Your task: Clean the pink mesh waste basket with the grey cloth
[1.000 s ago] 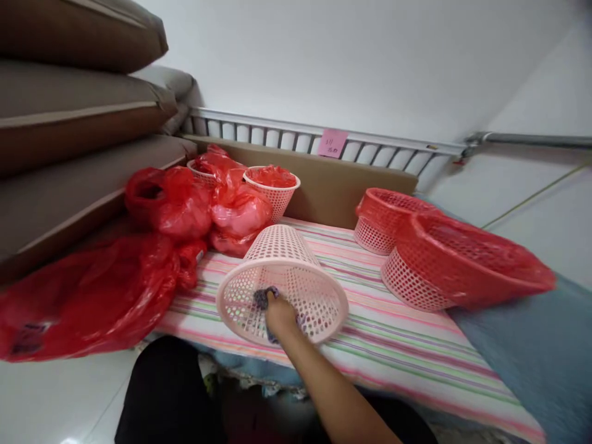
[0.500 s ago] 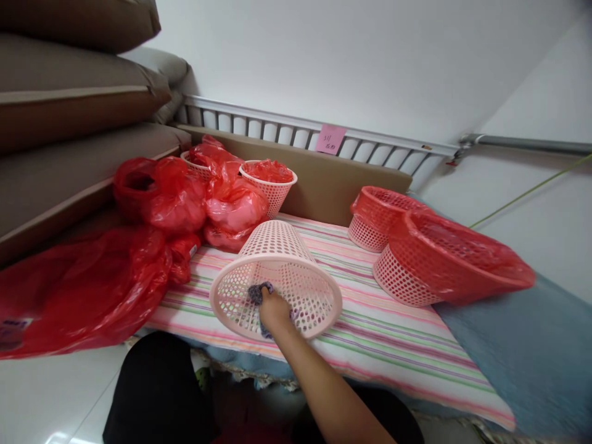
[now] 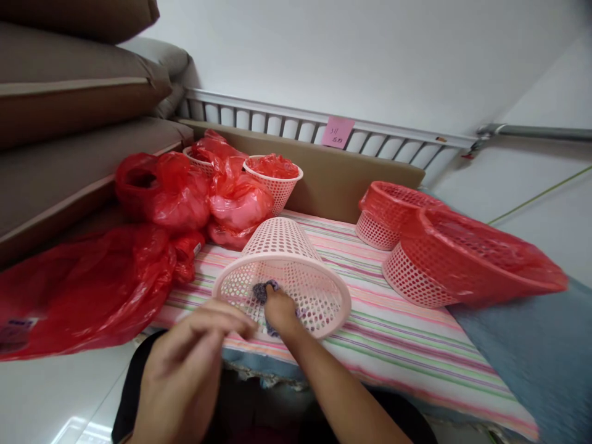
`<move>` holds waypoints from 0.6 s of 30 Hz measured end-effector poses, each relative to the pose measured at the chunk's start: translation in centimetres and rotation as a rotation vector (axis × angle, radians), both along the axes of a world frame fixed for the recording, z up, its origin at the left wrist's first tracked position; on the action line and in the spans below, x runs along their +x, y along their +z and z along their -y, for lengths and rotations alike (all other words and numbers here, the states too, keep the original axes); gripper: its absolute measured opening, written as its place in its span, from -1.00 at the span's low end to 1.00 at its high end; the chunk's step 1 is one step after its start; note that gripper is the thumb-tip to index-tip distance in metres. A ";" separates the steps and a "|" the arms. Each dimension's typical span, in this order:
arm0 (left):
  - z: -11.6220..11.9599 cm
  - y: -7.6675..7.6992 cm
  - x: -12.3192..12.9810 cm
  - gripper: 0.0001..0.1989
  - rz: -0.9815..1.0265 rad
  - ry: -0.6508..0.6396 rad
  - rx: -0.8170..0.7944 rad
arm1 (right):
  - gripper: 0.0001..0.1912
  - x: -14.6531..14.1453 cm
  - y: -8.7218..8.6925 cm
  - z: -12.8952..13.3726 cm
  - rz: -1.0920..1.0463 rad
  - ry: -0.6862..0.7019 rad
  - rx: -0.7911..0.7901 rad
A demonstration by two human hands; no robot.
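Basket [image 3: 296, 277] of pale pink mesh lies tipped on its side on a striped sheet [image 3: 402, 345], its mouth facing six o'clock and its base toward twelve. Inside it, a person's right hand [image 3: 280, 308] has its fingers clenched on a bunched purple-grey cloth [image 3: 259, 292]. The left hand [image 3: 187, 364], blurred, hangs at seven o'clock in front of the rim, fingers loosely bent and released; whether they touch the rim cannot be told.

Around the tipped basket, at twelve o'clock, a white-rimmed basket [image 3: 280, 194] stands upright, crumpled red plastic [image 3: 275, 165] filling its mouth. At eleven, a swollen red bag [image 3: 240, 209] shows something pink through its film, and behind it a half-hidden basket [image 3: 197, 161] has red plastic bulging over its rim. A second bundle [image 3: 173, 191] sits at ten o'clock, its contents unclear; at nine, a large red sack [image 3: 92, 277] bearing a label sprawls flat. To the right, a far lined basket [image 3: 375, 231] at two o'clock and a near lined basket [image 3: 411, 280] at three wear red liners folded down over their rims.
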State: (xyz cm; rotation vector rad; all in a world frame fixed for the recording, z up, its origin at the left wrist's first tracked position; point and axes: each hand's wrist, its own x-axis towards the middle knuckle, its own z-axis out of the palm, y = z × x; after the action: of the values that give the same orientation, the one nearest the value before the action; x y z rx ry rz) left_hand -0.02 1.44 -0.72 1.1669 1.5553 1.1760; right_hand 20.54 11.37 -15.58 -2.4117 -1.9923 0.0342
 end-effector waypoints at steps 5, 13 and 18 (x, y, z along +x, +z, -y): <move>-5.6 -8.6 -2.2 -0.68 0.321 0.136 0.163 | -0.65 0.2 0.1 -0.2 -0.015 0.000 -0.021; -10.4 -16.4 2.3 -0.59 0.161 -0.386 -0.059 | -0.71 0.2 -0.4 -0.4 0.010 -0.009 -0.008; -12.2 -18.0 4.0 -0.58 0.213 -0.377 -0.112 | -0.66 0.3 0.2 -3.6 -0.044 -0.033 -0.051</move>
State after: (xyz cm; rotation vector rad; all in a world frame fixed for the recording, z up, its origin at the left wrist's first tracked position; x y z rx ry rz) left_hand 3.97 13.59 -18.70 1.1580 1.1642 0.9169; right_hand 20.88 15.00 -15.34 -2.4511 -1.9564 0.1385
